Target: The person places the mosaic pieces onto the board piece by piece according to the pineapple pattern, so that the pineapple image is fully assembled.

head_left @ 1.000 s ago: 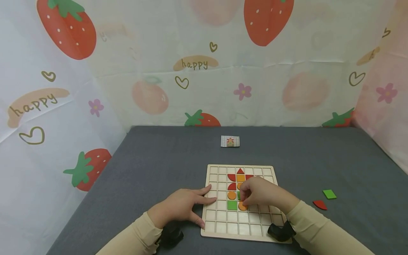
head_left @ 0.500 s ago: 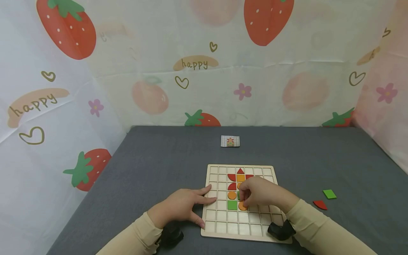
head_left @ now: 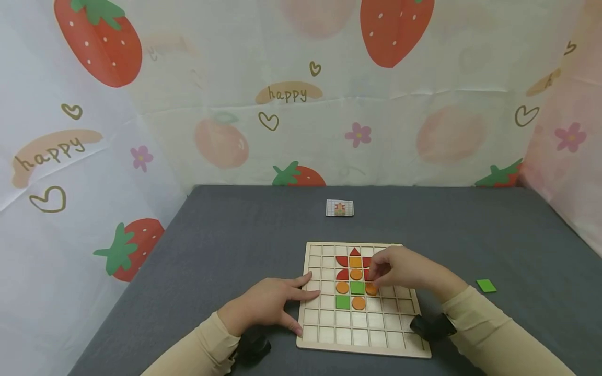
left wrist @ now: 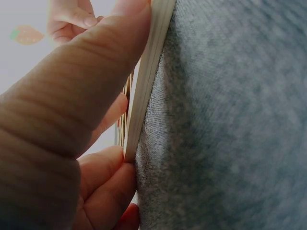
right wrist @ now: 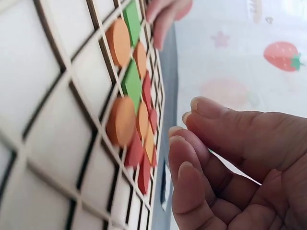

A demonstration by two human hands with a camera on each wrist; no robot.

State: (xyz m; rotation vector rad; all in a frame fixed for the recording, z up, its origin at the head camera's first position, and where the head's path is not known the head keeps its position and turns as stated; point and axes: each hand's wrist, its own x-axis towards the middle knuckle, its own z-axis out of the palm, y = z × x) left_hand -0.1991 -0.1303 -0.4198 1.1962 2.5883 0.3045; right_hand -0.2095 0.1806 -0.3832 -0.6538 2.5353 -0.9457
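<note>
My left hand [head_left: 263, 304] rests at the left edge of a wooden grid board [head_left: 324, 318], fingers spread over the rim and thumb against its side. Over the board's right half, my right hand [head_left: 400, 269] hovers with fingers loosely curled; in the right wrist view nothing shows between thumb and fingertips. By those fingertips lie an orange round piece [right wrist: 120, 120] and a red quarter-circle piece [right wrist: 134, 151]. Other pieces set in the grid include a red triangle [head_left: 355, 252], an orange square [head_left: 355, 262] and green squares, one of them a green square [head_left: 343, 302] at lower left.
A loose green piece [head_left: 486, 285] lies on the grey cloth right of the board. Behind the board stands a small card [head_left: 339, 208] printed with a coloured pattern on a grid. A patterned curtain [head_left: 310, 130] closes off the back and sides.
My right hand has moved right and slightly away from me, uncovering a green square and an orange round piece. The red piece on the cloth at right is gone. My left hand stays put.
</note>
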